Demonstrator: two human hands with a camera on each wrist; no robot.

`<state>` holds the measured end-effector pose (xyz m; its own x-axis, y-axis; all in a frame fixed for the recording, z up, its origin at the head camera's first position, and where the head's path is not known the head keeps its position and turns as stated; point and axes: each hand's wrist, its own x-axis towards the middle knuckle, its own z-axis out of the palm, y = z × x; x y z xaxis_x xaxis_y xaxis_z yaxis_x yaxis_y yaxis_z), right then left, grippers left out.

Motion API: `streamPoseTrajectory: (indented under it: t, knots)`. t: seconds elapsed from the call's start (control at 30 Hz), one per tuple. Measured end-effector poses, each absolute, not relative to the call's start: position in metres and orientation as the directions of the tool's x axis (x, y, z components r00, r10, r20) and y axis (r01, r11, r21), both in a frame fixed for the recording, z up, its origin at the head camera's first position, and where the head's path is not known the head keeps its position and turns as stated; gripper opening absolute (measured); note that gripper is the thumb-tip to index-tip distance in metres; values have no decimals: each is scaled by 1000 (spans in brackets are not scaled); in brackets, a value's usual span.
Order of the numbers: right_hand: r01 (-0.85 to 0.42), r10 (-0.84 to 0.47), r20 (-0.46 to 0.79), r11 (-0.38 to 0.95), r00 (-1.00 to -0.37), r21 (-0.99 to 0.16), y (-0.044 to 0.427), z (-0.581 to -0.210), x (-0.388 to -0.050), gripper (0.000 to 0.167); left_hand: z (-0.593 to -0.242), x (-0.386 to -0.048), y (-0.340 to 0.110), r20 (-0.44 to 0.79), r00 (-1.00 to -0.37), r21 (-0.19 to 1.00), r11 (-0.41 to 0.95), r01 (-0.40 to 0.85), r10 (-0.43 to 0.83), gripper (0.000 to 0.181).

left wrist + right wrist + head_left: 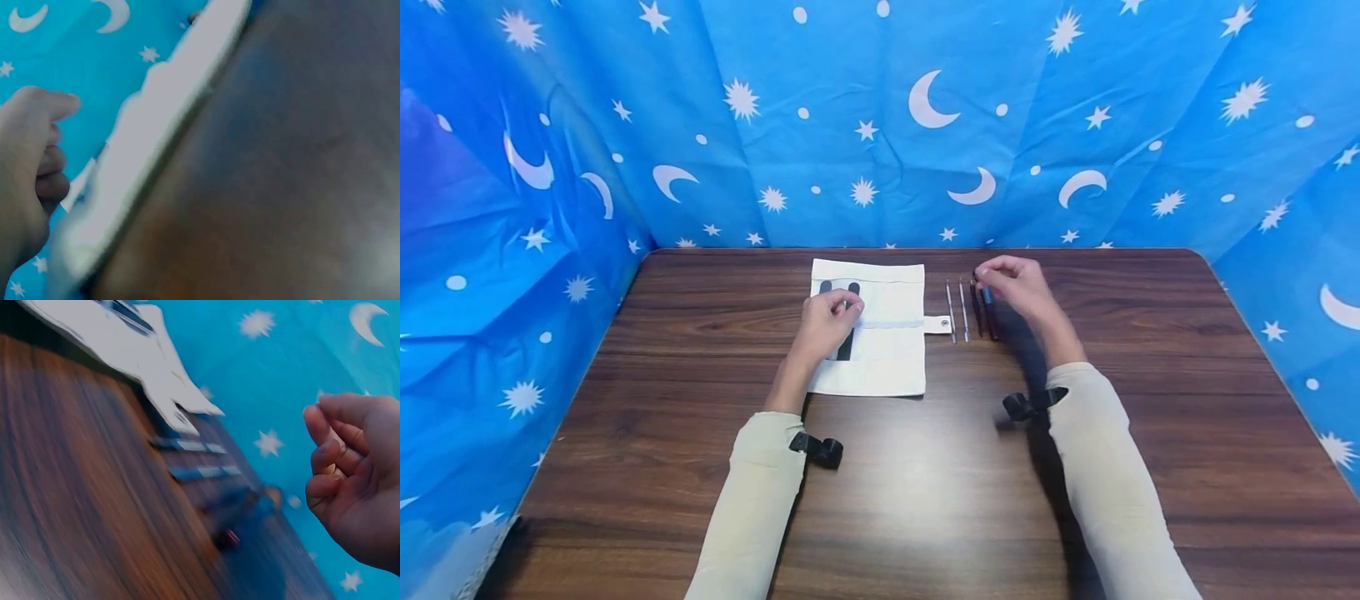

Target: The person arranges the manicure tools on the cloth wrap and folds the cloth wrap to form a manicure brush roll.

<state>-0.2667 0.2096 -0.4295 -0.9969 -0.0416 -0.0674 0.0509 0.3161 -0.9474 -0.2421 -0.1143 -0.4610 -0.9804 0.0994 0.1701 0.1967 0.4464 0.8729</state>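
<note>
My left hand [829, 323] hovers over a white fabric tool case [891, 367], its fingers loosely bent and nothing visible between them. Partly behind that hand, dark flat strips [854, 287] with rounded tops sit in the case's left part. In the left wrist view the hand [31, 162] shows bent fingers beside the blurred case edge. At the right, my right hand [1018, 287] hangs over dark slender tools [977, 312]; its thumb and forefinger come together. No held thing shows in the right wrist view's hand [353, 469]. The dark tools' exact kind is blurred.
Two slim silvery tools [964, 312] lie side by side, right of the case's snap tab [937, 325]. All rest on a dark wood-grain table [910, 492]. A blue cloth [865, 92] with moons and stars hangs behind and at the sides.
</note>
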Motion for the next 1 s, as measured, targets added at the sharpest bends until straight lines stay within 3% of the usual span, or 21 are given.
streamPoseTrajectory:
  t: [0.17,0.33,0.53,0.73,0.9,1.0]
  knots:
    - [46,11,-47,472,-999,-880,233,-431,-265,30,-473,-244,-118,237,-971,915,345,211,-34,16]
    - [124,33,-131,600,-991,-790,229,-436,-265,31,-474,-245,-117,187,-982,924,347,161,-42,16]
    - [225,123,-195,700,-973,-678,222,-436,-266,37,-473,-246,-111,131,-991,878,461,130,31,16]
    - [306,189,-250,732,-950,-608,211,-436,-272,34,-466,-246,-113,71,-979,735,653,182,193,19]
    - [312,202,-247,745,-948,-589,209,-440,-276,29,-462,-249,-114,33,-954,624,739,253,298,21]
    - [326,209,-254,702,-944,-633,212,-440,-276,30,-459,-250,-112,-17,-948,607,756,243,318,20]
